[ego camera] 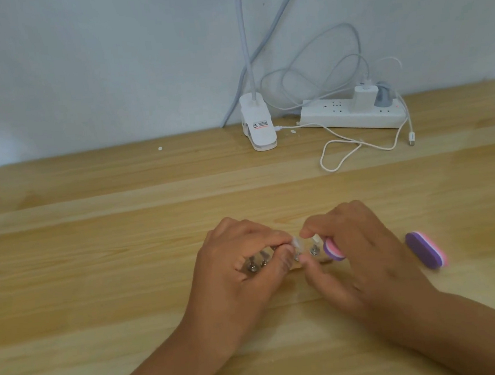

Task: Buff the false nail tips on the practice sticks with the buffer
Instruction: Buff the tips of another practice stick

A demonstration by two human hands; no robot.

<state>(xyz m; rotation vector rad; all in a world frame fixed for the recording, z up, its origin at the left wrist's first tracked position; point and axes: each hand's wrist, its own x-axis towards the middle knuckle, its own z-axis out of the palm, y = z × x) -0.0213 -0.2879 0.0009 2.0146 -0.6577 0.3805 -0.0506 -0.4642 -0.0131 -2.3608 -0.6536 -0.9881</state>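
The left hand (242, 274) grips the metal-footed practice sticks (256, 263), pinching one clear false nail tip (296, 242); the right hand (364, 254) curls round a pink-and-purple oval buffer (333, 250) — lining up, I'd say; next its face must meet that tip.

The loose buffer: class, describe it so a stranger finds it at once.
On the wooden table, look right of the right hand. The loose buffer lies there untouched, purple with a pink-and-white edge; the second buffer is held in that hand.
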